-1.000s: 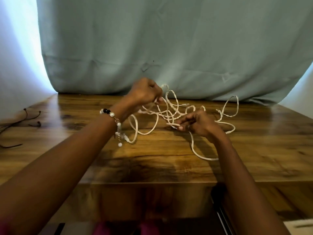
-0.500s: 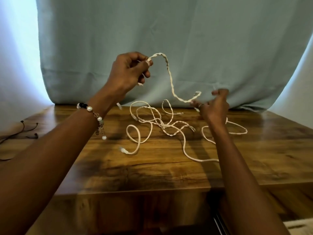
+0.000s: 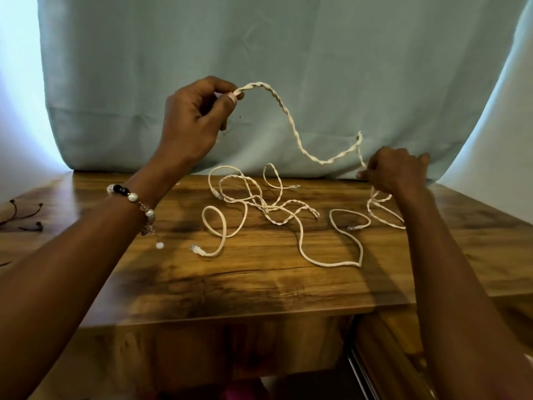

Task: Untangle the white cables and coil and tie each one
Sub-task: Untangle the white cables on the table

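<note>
A pale green cloth backdrop (image 3: 288, 67) is hung behind the wooden surface (image 3: 259, 284), thin dark cords (image 3: 26, 217) are laid at its far left edge, and a beaded bracelet (image 3: 135, 203) of white and dark beads is worn at one wrist.

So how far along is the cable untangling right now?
Early. Done: nothing is coiled or tied. In hand: the left hand pinches a twisted stretch of white cables raised above the table, and the right hand grips it lower down. Left: the tangled loops on the table need separating, coiling and tying.
</note>
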`<state>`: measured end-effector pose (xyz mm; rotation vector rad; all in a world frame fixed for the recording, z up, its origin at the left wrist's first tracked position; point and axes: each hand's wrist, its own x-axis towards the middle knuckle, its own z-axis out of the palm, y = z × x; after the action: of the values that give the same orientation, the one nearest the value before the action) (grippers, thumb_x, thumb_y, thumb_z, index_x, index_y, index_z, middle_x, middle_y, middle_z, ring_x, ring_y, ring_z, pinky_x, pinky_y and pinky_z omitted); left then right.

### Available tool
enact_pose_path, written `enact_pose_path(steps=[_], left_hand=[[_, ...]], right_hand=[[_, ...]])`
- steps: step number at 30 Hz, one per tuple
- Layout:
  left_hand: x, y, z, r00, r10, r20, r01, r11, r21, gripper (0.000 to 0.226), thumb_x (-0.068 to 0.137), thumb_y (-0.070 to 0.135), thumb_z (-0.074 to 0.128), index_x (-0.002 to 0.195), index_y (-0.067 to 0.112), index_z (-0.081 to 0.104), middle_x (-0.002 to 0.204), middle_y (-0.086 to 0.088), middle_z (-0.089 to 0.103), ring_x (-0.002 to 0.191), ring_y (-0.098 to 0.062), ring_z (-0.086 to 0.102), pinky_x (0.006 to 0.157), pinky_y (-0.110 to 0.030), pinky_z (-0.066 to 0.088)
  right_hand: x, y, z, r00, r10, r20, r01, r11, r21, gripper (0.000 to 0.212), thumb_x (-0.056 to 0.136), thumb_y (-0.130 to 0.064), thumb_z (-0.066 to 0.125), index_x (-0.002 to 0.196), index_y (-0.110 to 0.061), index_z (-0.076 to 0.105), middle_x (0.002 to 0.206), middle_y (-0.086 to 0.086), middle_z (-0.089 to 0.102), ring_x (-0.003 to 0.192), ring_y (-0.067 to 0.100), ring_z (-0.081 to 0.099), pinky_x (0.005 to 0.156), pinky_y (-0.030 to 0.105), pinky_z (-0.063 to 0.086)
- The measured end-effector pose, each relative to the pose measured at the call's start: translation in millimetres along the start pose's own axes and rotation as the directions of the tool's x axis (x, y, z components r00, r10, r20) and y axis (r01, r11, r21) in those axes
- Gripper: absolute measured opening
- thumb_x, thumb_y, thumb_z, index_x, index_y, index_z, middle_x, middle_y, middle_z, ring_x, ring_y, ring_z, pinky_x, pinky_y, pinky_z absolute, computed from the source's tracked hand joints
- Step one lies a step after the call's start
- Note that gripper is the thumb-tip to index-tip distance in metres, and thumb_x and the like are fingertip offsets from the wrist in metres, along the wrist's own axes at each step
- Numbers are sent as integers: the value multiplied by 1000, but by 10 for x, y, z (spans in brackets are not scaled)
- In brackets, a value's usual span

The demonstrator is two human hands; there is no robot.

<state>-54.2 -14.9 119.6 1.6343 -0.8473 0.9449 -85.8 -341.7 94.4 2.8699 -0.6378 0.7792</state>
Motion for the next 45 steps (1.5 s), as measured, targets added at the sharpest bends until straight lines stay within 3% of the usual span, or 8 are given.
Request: enact_pose_path(steps=[5, 8, 12, 23, 30, 37, 42, 45], left_hand=[[-57, 120, 24, 992, 18, 127, -37, 987, 154, 21, 93, 29, 60, 98, 12, 72, 63, 9, 61, 50, -5, 54, 53, -16, 43], [-105, 92, 19, 982, -94, 162, 56, 973, 225, 21, 92, 29, 62, 95, 12, 74, 60, 3, 62, 45, -4, 52, 51, -12, 39], [-175, 0, -102, 964, -227, 140, 202, 964, 175, 20, 91, 29, 62, 91, 13, 75, 56, 1, 61, 44, -5, 49, 51, -20, 40], [-320, -225, -245, 863, -498, 87, 502, 864, -36, 20, 93, 26, 60, 86, 12, 73, 43, 7, 51, 42, -5, 38, 41, -16, 31], [-404, -199, -279, 815, -558, 158, 572, 818, -62, 24, 95, 30, 57, 98, 13, 73, 60, 0, 54, 50, -5, 41, 49, -21, 33], [-358, 74, -195, 858, -464, 221, 484, 874, -42, 15, 93, 22, 60, 92, 15, 74, 54, 8, 59, 50, -6, 45, 49, -22, 35], [-397, 177, 104, 872, -420, 250, 392, 906, 157, 14, 90, 25, 65, 93, 16, 75, 60, 6, 65, 43, 3, 46, 49, -19, 36], [-431, 199, 144, 860, -431, 272, 416, 902, 112, 12, 90, 22, 66, 89, 14, 74, 57, 4, 64, 42, 2, 48, 47, -16, 36]], right_hand=[[-312, -95, -368, 830, -245, 501, 169, 966, 193, 27, 76, -39, 77, 78, -12, 72, 58, 6, 70, 56, 19, 67, 77, 33, 48], [-408, -308, -230, 618, -571, 540, 194, 776, 600, 7, 84, -12, 71, 87, -8, 75, 70, 14, 72, 55, 23, 61, 52, 26, 50], [-477, -680, 225, 470, -632, 616, 218, 760, 613, 16, 84, -13, 72, 99, -11, 73, 90, 15, 74, 64, 19, 63, 47, 22, 47], [-176, -1341, 1075, 794, -524, 307, 235, 731, 641, 37, 81, -4, 70, 115, -18, 66, 101, 6, 71, 96, 22, 66, 80, 33, 51], [-126, -1110, 974, 992, -97, 78, -34, 387, 921, 37, 86, 21, 41, 89, -6, 66, 85, 14, 69, 58, 11, 57, 49, 19, 46], [-324, -641, 197, 998, -44, -38, 57, 857, 512, 20, 92, -27, 60, 97, -12, 72, 99, 16, 69, 104, 35, 59, 92, 43, 46], [-522, -1012, -223, 888, -453, -76, 220, 274, 936, 26, 90, -18, 65, 115, -14, 66, 108, 1, 69, 104, 10, 64, 96, 32, 51], [-643, -1240, -166, 790, -607, -85, 285, 241, 928, 31, 84, -9, 70, 115, -11, 65, 100, 11, 70, 92, 19, 68, 83, 31, 56]])
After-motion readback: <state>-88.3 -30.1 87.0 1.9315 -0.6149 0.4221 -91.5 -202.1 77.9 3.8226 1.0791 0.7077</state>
